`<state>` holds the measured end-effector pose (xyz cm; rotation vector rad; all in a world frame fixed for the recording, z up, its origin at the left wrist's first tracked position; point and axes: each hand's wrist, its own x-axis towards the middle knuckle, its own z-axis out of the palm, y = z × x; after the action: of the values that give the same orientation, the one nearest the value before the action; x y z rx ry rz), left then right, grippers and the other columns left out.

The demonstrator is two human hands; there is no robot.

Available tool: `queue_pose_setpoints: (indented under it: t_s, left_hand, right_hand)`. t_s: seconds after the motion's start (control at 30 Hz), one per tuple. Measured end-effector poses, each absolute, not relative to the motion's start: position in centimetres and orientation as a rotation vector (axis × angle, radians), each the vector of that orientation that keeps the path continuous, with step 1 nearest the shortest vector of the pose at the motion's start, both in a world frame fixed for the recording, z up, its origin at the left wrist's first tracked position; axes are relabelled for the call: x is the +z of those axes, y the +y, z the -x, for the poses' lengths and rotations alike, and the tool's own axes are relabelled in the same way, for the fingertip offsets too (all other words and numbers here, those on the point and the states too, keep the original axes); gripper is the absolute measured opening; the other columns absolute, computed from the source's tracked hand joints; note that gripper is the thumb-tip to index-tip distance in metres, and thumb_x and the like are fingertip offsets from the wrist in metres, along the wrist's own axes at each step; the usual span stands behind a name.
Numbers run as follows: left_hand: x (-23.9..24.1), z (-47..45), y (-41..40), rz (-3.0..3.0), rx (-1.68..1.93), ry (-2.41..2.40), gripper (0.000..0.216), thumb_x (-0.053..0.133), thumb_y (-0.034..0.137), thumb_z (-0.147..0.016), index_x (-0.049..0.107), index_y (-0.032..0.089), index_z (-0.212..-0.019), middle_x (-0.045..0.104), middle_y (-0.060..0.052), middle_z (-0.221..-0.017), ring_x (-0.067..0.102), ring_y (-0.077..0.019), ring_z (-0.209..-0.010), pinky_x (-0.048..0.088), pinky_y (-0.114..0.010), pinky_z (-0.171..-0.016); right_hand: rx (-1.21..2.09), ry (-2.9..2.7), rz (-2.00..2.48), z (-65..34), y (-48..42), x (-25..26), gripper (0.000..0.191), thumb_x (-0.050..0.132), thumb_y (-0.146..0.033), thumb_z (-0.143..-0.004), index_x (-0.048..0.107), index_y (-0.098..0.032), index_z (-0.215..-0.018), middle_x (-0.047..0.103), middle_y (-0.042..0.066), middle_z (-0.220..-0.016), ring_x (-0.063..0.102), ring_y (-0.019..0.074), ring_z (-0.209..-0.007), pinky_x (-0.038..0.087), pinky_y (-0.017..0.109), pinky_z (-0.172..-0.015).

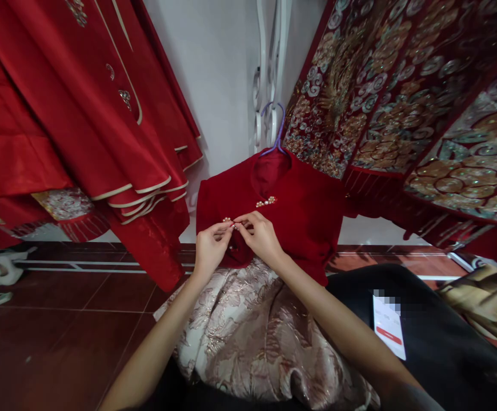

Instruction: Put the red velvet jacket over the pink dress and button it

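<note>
A dark red velvet jacket (304, 211) hangs on a purple hanger (277, 128) straight ahead of me. Below it spreads a pale pink and gold brocade skirt (248, 337). My left hand (209, 248) and my right hand (259, 237) meet at the jacket's front opening. Both pinch a small pearl button fastening (228, 220) between fingertips. A second pearl fastening (266, 201) sits closed nearer the collar.
Red satin garments with gold trim (81, 125) hang at the left. Heavily sequined dark red robes (403, 97) hang at the right. A white ornate rack (269, 68) stands against the white wall. A white and red card (388, 325) lies on black fabric at lower right. Red floor tiles (60, 331) lie below.
</note>
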<state>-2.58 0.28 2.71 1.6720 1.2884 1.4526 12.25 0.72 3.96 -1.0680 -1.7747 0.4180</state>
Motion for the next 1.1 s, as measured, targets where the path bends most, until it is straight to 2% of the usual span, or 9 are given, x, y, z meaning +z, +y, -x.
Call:
queue_pose_setpoints:
  t_s: [0.17,0.37,0.53,0.63,0.83,1.0,1.1]
  left_hand:
    - [3.0,2.7,0.2,-1.760,1.414,1.304,0.021,0.062,0.032,-0.080,0.068,0.014,-0.091,0.073,-0.008,-0.092,0.069,-0.0172,-0.082,0.057,-0.030,-0.077]
    - [4.2,3.9,0.2,-1.925,1.261,1.476,0.029,0.063,0.025,-0.077,0.055,0.016,-0.103,0.067,-0.004,-0.085,0.065,-0.0132,-0.070,0.053,-0.024,-0.063]
    - [4.5,5.3,0.0,-2.096,0.793,1.403,0.007,0.059,0.023,-0.077,0.059,0.018,-0.082,0.069,-0.002,-0.079,0.066,-0.0136,-0.070,0.051,-0.025,-0.066]
    - [3.7,5.3,0.0,-2.120,0.656,1.378,0.009,0.060,0.023,-0.075,0.060,0.019,-0.083,0.070,-0.002,-0.079,0.066,-0.0143,-0.071,0.050,-0.024,-0.065]
    - [2.7,4.6,-0.3,-2.171,0.562,1.344,0.010,0.063,0.018,-0.066,0.062,0.019,-0.076,0.066,0.000,-0.069,0.064,-0.0146,-0.065,0.047,-0.022,-0.059]
    - [3.4,4.9,-0.6,-2.088,0.466,1.295,0.012,0.064,0.013,-0.061,0.061,0.019,-0.072,0.066,0.000,-0.064,0.065,-0.0152,-0.063,0.047,-0.022,-0.058]
    - [3.4,4.5,-0.7,-2.014,0.443,1.251,0.016,0.061,0.009,-0.060,0.062,0.018,-0.073,0.069,0.000,-0.065,0.067,-0.0156,-0.064,0.049,-0.022,-0.059]
  right_hand:
    - [0.422,-1.763,1.063,-12.2,0.7,3.6,0.017,0.052,-0.022,-0.089,0.065,-0.017,-0.100,0.062,0.007,-0.096,0.064,0.0135,-0.081,0.056,0.025,-0.074]
    - [0.697,-1.755,1.029,-14.4,-0.4,2.7,0.019,0.052,-0.022,-0.088,0.058,-0.019,-0.105,0.068,0.005,-0.100,0.068,0.0140,-0.087,0.057,0.025,-0.071]
    - [0.755,-1.799,1.166,-18.2,-2.4,2.0,0.018,0.050,-0.020,-0.088,0.061,-0.019,-0.102,0.071,0.004,-0.091,0.069,0.0136,-0.081,0.056,0.026,-0.074]
    - [0.748,-1.929,1.311,-19.8,-2.7,1.6,0.018,0.052,-0.020,-0.086,0.064,-0.020,-0.099,0.072,0.004,-0.085,0.069,0.0150,-0.077,0.055,0.026,-0.071]
    - [0.664,-2.050,1.401,-20.4,-1.8,-0.3,0.019,0.061,-0.019,-0.079,0.064,-0.019,-0.097,0.071,0.006,-0.091,0.068,0.0164,-0.078,0.053,0.028,-0.073]
    - [0.775,-1.967,1.433,-19.7,-1.4,-1.7,0.017,0.066,-0.013,-0.073,0.061,-0.017,-0.088,0.066,0.001,-0.072,0.064,0.0123,-0.065,0.051,0.023,-0.062]
    - [0.798,-1.911,1.489,-19.4,-1.4,-1.8,0.019,0.073,-0.015,-0.068,0.062,-0.017,-0.083,0.065,0.000,-0.069,0.062,0.0114,-0.062,0.049,0.021,-0.059]
